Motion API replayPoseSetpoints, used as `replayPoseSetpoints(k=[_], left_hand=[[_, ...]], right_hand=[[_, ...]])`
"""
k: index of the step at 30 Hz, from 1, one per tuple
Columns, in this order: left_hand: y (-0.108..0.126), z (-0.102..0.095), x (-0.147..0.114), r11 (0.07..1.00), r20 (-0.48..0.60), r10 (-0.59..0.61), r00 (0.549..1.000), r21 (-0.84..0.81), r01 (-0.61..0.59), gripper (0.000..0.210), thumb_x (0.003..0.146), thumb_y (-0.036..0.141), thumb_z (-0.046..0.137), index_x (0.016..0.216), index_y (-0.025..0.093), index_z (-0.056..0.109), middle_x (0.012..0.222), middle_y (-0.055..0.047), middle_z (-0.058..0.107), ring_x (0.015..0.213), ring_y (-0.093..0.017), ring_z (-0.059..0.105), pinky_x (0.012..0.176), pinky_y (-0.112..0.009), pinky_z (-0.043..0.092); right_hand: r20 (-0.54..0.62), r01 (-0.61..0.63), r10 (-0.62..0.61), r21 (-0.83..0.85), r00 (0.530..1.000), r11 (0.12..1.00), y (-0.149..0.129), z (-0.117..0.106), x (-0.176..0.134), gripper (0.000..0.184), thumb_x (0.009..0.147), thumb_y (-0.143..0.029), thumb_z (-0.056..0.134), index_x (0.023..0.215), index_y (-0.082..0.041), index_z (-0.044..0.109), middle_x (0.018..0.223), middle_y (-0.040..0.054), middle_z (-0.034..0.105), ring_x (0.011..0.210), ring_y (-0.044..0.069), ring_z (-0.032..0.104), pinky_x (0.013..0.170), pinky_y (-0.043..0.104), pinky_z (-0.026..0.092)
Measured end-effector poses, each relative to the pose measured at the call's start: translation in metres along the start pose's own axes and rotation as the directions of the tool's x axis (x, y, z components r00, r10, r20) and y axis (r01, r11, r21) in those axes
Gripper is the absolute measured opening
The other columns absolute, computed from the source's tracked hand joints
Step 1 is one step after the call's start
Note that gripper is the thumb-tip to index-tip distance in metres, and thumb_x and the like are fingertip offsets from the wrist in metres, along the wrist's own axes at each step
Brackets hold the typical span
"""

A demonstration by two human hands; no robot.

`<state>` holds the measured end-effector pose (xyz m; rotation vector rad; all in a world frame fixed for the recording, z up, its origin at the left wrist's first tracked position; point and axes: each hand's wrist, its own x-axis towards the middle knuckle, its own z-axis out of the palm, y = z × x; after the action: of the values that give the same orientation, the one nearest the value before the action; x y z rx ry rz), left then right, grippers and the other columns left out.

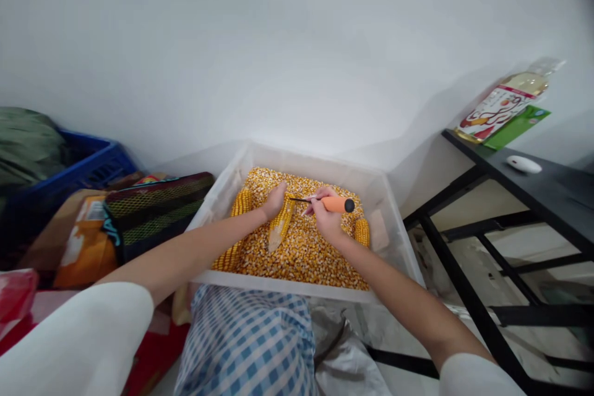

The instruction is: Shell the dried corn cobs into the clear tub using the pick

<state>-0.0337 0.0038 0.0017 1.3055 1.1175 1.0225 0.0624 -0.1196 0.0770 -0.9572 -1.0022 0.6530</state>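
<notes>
My left hand (275, 200) is closed on the upper part of a corn cob (281, 226), whose lower tip looks pale and bare of kernels. My right hand (327, 218) grips a screwdriver (335, 204) with an orange handle and a black end cap. Its dark, thin shaft points left, with the tip at the top of the cob. Both hands are over loose corn kernels (301, 263) in a translucent plastic bin (278, 283). More cobs lie in it: yellow ones along the left side (228, 255) and one at the right (362, 232).
At the right stands a black-framed table (557, 182) bearing a bottle (503, 105), a green packet (517, 127) and a white oval object (524, 164). On the left are a blue crate (88, 164), a mesh bag (158, 213) and cardboard. A white wall rises behind the bin.
</notes>
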Motion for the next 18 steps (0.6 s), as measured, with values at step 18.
replayPoseSetpoints(k=[18], left_hand=[[0.011, 0.005, -0.012, 0.949, 0.163, 0.101, 0.981, 0.282, -0.145, 0.031, 0.074, 0.036, 0.026, 0.065, 0.019, 0.050, 0.071, -0.003, 0.056, 0.076, -0.019, 0.050, 0.075, -0.030, 0.040]], right_hand=[[-0.108, -0.155, 0.162, 0.067, 0.981, 0.986, -0.018, -0.018, 0.035, 0.009, 0.061, -0.023, 0.050, 0.060, -0.018, 0.042, 0.049, -0.0044, 0.057, 0.027, 0.007, 0.044, 0.025, 0.016, 0.032]])
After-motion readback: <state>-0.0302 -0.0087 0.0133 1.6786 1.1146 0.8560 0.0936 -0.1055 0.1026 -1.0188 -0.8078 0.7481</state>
